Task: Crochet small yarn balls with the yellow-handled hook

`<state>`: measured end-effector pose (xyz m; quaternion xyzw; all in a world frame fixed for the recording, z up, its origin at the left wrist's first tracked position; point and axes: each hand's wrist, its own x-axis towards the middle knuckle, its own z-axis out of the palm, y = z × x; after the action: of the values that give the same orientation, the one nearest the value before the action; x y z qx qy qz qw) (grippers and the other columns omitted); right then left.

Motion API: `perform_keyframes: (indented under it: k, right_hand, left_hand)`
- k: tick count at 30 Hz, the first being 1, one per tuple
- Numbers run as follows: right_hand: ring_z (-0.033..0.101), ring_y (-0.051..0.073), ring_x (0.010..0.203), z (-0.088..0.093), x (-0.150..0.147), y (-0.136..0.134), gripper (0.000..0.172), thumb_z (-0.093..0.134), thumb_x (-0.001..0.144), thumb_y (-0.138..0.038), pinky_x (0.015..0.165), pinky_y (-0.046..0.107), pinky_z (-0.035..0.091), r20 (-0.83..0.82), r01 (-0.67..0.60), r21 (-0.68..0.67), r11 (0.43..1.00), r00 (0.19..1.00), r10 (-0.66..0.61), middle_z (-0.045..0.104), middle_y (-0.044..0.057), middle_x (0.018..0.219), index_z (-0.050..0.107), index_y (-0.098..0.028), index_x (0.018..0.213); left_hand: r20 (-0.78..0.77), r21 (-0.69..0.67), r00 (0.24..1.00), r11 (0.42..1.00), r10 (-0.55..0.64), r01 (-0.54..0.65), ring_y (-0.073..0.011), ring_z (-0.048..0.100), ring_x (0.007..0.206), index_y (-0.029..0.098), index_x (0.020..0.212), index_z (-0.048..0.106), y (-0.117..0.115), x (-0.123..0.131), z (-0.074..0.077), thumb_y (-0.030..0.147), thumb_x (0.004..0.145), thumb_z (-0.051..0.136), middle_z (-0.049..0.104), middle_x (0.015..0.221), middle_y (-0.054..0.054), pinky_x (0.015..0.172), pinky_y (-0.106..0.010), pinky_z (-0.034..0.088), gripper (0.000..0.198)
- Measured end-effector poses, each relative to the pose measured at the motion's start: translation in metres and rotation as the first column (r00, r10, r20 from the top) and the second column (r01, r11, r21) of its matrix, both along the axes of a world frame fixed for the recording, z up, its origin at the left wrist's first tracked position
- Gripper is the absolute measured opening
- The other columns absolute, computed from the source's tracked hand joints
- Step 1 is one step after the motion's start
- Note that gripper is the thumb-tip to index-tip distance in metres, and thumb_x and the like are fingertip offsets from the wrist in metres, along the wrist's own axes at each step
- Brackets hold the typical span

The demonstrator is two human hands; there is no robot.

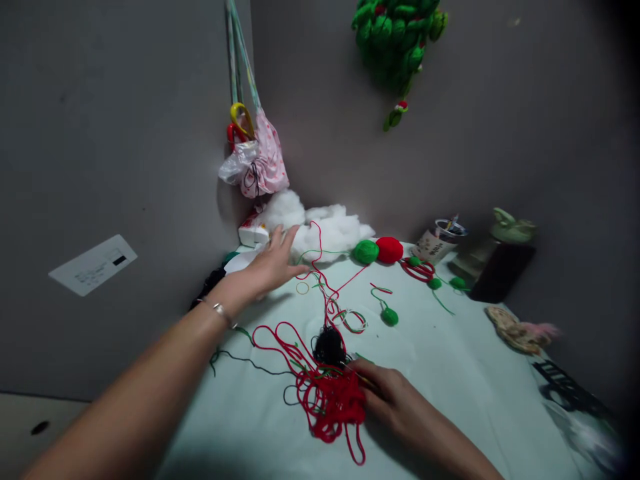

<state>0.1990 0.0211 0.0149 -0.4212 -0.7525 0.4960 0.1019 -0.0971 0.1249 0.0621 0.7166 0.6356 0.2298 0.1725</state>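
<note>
My left hand (273, 267) reaches forward with its fingers spread, nothing in them, beside the white fluffy stuffing (333, 233). Whether the fingertips touch the stuffing I cannot tell. In the front middle, my right hand (385, 393) is closed on a slim crochet hook (369, 382), partly hidden by the fingers. It rests at the right edge of a loose tangle of red yarn (335, 407). Just behind that tangle lies a bunched black yarn (329, 345). Red strands run from there back toward the stuffing.
A green yarn ball (365, 252) and a red yarn ball (389, 250) sit by the back wall. Red-handled scissors (419, 269) lie before a pen cup (434, 245). Further right stand a dark phone-like slab (501, 272) and a woven piece (515, 330). A pink pouch (267, 157) hangs back left.
</note>
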Motion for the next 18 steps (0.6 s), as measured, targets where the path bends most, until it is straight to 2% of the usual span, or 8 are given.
perform_keyframes:
  k: [2, 3, 4, 6, 8, 10, 14, 18]
  right_hand:
    - [0.06, 0.02, 0.08, -0.002, -0.001, 0.001, 0.02, 0.05, 0.1, -0.029, 0.073, 0.031, 0.046, -0.007, 0.0, -0.002, 1.0, 1.0, 0.0, 0.07, 0.005, 0.09, 0.067, -0.019, 0.099]
    - [0.06, 0.02, 0.081, -0.003, -0.001, 0.001, 0.019, 0.051, 0.1, -0.029, 0.073, 0.031, 0.046, -0.015, 0.001, -0.007, 1.0, 1.0, -0.001, 0.071, 0.005, 0.091, 0.067, -0.019, 0.099]
    - [0.06, 0.02, 0.081, -0.003, -0.001, 0.002, 0.019, 0.051, 0.099, -0.029, 0.073, 0.031, 0.046, -0.022, 0.001, -0.013, 1.0, 1.0, -0.001, 0.071, 0.005, 0.092, 0.067, -0.018, 0.099]
    - [0.06, 0.02, 0.081, -0.003, -0.001, 0.002, 0.02, 0.05, 0.1, -0.03, 0.073, 0.031, 0.046, -0.024, 0.001, -0.021, 1.0, 1.0, -0.002, 0.071, 0.006, 0.093, 0.066, -0.018, 0.097]
    - [0.06, 0.02, 0.081, -0.003, -0.001, 0.002, 0.02, 0.05, 0.1, -0.03, 0.074, 0.032, 0.046, -0.02, 0.002, -0.013, 1.0, 1.0, -0.003, 0.072, 0.007, 0.093, 0.066, -0.018, 0.096]
    - [0.06, 0.02, 0.081, -0.001, -0.001, 0.002, 0.02, 0.051, 0.099, -0.029, 0.074, 0.032, 0.046, -0.017, 0.002, -0.005, 1.0, 1.0, -0.002, 0.071, 0.006, 0.093, 0.067, -0.018, 0.098]
    - [0.059, 0.019, 0.08, 0.001, -0.002, 0.001, 0.019, 0.05, 0.1, -0.029, 0.073, 0.03, 0.045, -0.022, -0.006, -0.004, 1.0, 1.0, 0.006, 0.07, 0.005, 0.091, 0.067, -0.019, 0.101]
    - [0.058, 0.018, 0.078, 0.002, -0.001, 0.001, 0.019, 0.05, 0.101, -0.026, 0.072, 0.029, 0.044, -0.054, -0.007, 0.011, 1.0, 0.999, 0.008, 0.07, 0.004, 0.091, 0.067, -0.02, 0.102]
  left_hand:
    - [-0.039, -0.016, 0.999, 1.0, 0.0, -0.001, -0.0462, 0.018, 0.157, 0.02, 0.163, 0.02, 0.021, 0.015, -0.001, 0.037, 0.088, 0.074, -0.002, 0.174, -0.024, 0.121, -0.057, 0.03, 0.094]
    - [-0.059, -0.021, 0.998, 0.999, -0.031, 0.029, -0.0448, 0.017, 0.157, 0.02, 0.161, 0.027, 0.028, 0.026, -0.004, 0.036, 0.087, 0.076, 0.003, 0.174, -0.023, 0.122, -0.055, 0.03, 0.09]
    - [-0.076, -0.026, 0.995, 0.998, -0.064, 0.063, -0.0438, 0.02, 0.157, 0.02, 0.159, 0.034, 0.032, 0.038, -0.008, 0.037, 0.086, 0.078, 0.011, 0.173, -0.021, 0.121, -0.056, 0.031, 0.087]
    - [-0.105, -0.03, 0.988, 0.994, -0.11, 0.107, -0.0402, 0.04, 0.146, 0.022, 0.15, 0.048, 0.035, 0.063, -0.017, 0.038, 0.093, 0.071, 0.036, 0.165, -0.016, 0.115, -0.065, 0.038, 0.064]
    - [-0.122, -0.025, 0.984, 0.991, -0.131, 0.129, -0.0346, 0.056, 0.131, 0.021, 0.141, 0.056, 0.037, 0.084, -0.025, 0.036, 0.096, 0.067, 0.053, 0.151, -0.014, 0.106, -0.06, 0.048, 0.049]
    - [-0.134, -0.015, 0.982, 0.991, -0.134, 0.133, -0.0311, 0.063, 0.121, 0.019, 0.136, 0.059, 0.04, 0.096, -0.032, 0.036, 0.097, 0.066, 0.059, 0.142, -0.013, 0.1, -0.055, 0.054, 0.043]
    - [-0.141, 0.017, 0.986, 0.996, -0.09, 0.093, -0.0291, 0.065, 0.116, 0.018, 0.134, 0.06, 0.061, 0.085, -0.036, 0.035, 0.097, 0.066, 0.062, 0.137, -0.012, 0.095, -0.052, 0.057, 0.04]
    - [-0.12, 0.059, 0.993, 0.998, -0.014, 0.021, -0.0283, 0.066, 0.114, 0.018, 0.133, 0.061, 0.089, 0.039, -0.03, 0.034, 0.098, 0.066, 0.063, 0.136, -0.012, 0.094, -0.051, 0.058, 0.039]
